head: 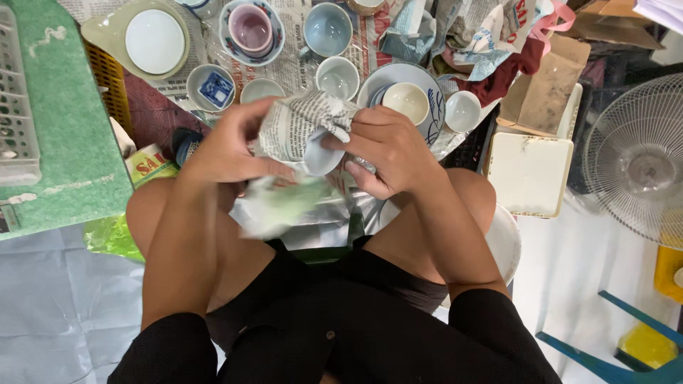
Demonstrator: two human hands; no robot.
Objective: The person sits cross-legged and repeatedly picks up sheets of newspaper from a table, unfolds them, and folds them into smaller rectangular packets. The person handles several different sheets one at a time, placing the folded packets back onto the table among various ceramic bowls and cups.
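A small pale cup [321, 158] is being wrapped in a sheet of newspaper [299, 124] just above the lap, at the centre of the head view: the paper is pinched against the cup's side by the curled fingers of the left hand [226, 149] at 9 o'clock, while the rim is clamped by the right hand [388, 151] at 3 o'clock. The wrapping step is judged about half done, since the cup's mouth is left bare. Unwrapped bowls, such as a white bowl [406, 102] on a blue-patterned plate [432, 107], are seen at 12 o'clock; the loose paper edge would next need folding over the rim.
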